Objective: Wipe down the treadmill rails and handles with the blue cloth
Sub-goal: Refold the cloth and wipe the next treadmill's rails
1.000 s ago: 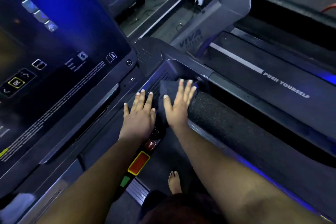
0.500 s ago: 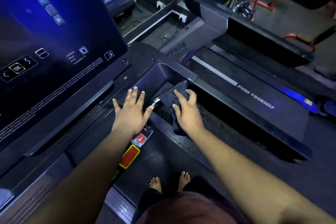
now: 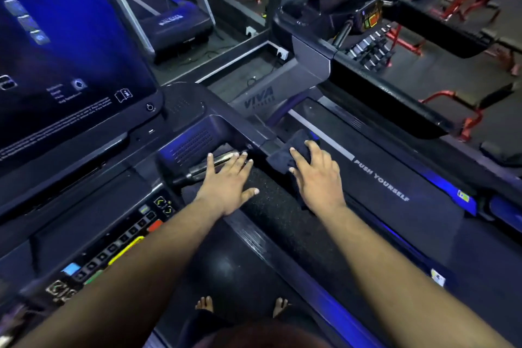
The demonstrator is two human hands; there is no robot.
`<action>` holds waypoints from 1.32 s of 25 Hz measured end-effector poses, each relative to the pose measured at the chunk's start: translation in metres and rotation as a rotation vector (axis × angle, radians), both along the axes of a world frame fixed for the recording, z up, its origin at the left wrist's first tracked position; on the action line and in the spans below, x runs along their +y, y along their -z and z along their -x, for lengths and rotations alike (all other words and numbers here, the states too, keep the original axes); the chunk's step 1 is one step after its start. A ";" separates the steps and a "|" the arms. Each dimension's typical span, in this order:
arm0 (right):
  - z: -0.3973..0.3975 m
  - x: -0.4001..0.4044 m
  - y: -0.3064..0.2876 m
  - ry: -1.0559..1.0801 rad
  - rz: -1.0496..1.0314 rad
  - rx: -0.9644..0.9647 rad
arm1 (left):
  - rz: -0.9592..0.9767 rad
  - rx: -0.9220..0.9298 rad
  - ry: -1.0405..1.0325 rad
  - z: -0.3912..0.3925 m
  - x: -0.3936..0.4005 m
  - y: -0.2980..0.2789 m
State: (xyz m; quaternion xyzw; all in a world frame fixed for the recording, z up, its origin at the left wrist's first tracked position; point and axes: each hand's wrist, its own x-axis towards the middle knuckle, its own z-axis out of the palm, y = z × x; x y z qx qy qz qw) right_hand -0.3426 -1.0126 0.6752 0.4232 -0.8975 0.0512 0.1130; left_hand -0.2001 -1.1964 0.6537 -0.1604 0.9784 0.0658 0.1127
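Note:
The dark blue cloth [image 3: 291, 151] lies bunched over the front end of the treadmill's right side rail [image 3: 282, 217], a thick black padded bar. My right hand [image 3: 316, 175] presses on the cloth with fingers spread and nearly straight, covering its near part. My left hand [image 3: 226, 178] lies flat, fingers straight, on the rail's inner end where a metal handle grip [image 3: 209, 165] meets it. Neither hand curls round anything.
The big console screen [image 3: 65, 59] rises at left, with a button strip [image 3: 124, 246] below it. A neighbouring treadmill deck marked PUSH YOURSELF [image 3: 381, 183] runs along the right. My bare feet [image 3: 240, 306] stand on the belt. Red gym equipment fills the back right.
My right hand has slid the cloth rightward onto the side rail's front end. My left hand has moved right from the console edge to the metal grip. The view has tilted up.

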 end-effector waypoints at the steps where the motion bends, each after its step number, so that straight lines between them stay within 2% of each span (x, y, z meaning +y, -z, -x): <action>1: 0.010 0.013 0.003 0.006 -0.027 -0.017 | -0.004 -0.003 0.005 0.010 0.010 0.003; 4: 0.041 0.041 0.024 0.021 -0.318 -0.238 | 0.007 -0.019 -0.004 0.046 0.043 0.012; 6: 0.050 0.044 0.040 -0.029 -0.394 -0.364 | 0.029 -0.050 -0.033 0.061 0.056 0.020; 10: 0.055 0.014 0.049 -0.190 -0.361 -0.375 | 0.096 -0.089 -0.103 0.063 0.044 0.024; 14: 0.059 -0.039 0.052 -0.231 -0.325 -0.359 | 0.114 -0.153 -0.195 0.060 0.004 0.018; 20: 0.060 -0.024 0.059 -0.202 -0.278 -0.343 | 0.235 -0.153 -0.083 0.059 -0.054 0.033; 23: 0.063 -0.085 0.061 -0.189 -0.230 -0.353 | 0.142 -0.088 -0.205 0.056 -0.075 0.043; 27: 0.070 -0.180 0.057 -0.260 -0.260 -0.401 | 0.138 -0.052 -0.234 0.058 -0.076 0.052; 33: 0.064 -0.086 0.048 -0.250 -0.299 -0.382 | 0.033 -0.021 -0.216 0.058 -0.084 0.051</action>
